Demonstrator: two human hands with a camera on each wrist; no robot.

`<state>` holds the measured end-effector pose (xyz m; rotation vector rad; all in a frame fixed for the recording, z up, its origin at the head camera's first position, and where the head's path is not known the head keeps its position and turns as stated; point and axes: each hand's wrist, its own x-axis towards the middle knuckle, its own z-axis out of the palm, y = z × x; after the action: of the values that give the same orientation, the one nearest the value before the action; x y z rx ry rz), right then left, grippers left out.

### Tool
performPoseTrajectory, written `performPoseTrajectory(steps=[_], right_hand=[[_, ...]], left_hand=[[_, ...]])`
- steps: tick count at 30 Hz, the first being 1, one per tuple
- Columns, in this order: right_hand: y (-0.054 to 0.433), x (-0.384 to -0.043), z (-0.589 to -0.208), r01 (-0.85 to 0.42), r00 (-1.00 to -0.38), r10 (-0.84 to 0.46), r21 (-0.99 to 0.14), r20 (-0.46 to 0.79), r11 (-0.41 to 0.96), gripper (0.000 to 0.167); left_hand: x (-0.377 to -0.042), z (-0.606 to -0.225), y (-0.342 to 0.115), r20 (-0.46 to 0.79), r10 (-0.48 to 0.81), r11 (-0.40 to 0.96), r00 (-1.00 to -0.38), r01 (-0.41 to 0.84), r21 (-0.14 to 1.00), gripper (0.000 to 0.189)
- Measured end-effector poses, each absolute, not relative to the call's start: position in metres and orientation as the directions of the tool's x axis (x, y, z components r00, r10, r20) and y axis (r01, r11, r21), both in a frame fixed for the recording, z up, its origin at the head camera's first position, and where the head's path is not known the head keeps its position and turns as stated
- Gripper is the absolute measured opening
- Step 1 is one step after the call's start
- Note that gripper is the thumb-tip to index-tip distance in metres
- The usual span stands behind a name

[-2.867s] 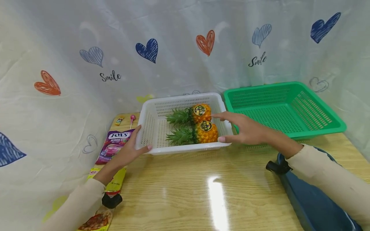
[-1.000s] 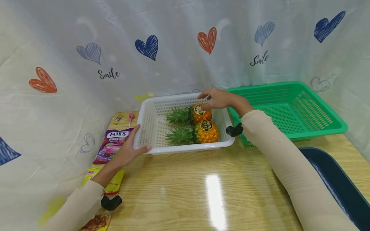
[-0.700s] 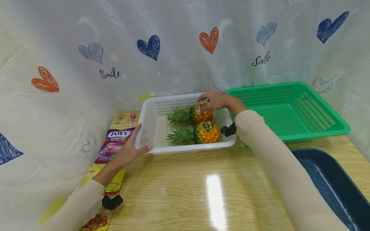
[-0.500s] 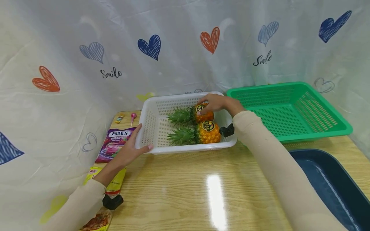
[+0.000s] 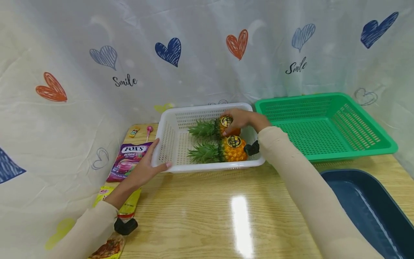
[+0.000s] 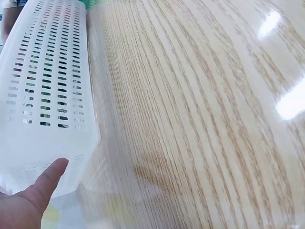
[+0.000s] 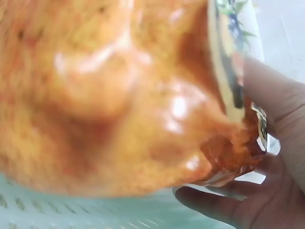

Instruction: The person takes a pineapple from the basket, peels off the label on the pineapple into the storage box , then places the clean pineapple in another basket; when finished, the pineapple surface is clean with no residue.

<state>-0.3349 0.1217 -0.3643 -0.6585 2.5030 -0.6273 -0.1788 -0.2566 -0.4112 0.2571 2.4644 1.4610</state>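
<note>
Two small pineapples with round black-and-gold labels lie side by side in a white plastic basket [image 5: 207,167]. Their leafy crowns point left. My right hand [image 5: 240,118] reaches in from the right and grips the far pineapple [image 5: 223,126], its thumb on the near side; the other fingers are partly hidden. In the right wrist view, fingers [image 7: 214,202] curve beneath shiny orange fruit. The near pineapple [image 5: 233,153] lies below that wrist. My left hand [image 5: 145,165] rests spread against the basket's front left corner, a straight finger [image 6: 50,176] touching its outer wall.
A green basket [image 5: 350,156] stands to the right, with a dark blue tray [image 5: 349,174] in front of it. Along the left edge of the wooden table [image 5: 194,212] lie a purple candy bag [image 5: 124,162], yellow packets [image 5: 130,201], a lollipop [image 5: 149,128] and a small candy [image 5: 133,133].
My right hand has left the basket's right side, moved over the far pineapple, then come down and gripped it. My left hand has stayed at the corner.
</note>
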Motion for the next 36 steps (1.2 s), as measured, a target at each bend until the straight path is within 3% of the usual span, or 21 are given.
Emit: performPoseTrajectory(steps=[15, 25, 36], right_hand=[[0.119, -0.334, -0.366, -0.303, -0.786, -0.506, -0.491, -0.356, 0.817, 0.090], [0.115, -0.332, -0.366, -0.297, -0.758, -0.544, -0.553, -0.359, 0.778, 0.087], [0.111, -0.332, -0.368, -0.273, -0.788, -0.506, -0.538, -0.350, 0.797, 0.080]], left_hand=[[-0.180, -0.411, -0.257, -0.132, 0.284, 0.468, -0.950, 0.017, 0.883, 0.101], [-0.180, -0.412, -0.259, -0.133, 0.284, 0.468, -0.949, 0.017, 0.883, 0.101], [-0.180, -0.414, -0.258, -0.120, 0.286, 0.466, -0.951, 0.028, 0.884, 0.101]])
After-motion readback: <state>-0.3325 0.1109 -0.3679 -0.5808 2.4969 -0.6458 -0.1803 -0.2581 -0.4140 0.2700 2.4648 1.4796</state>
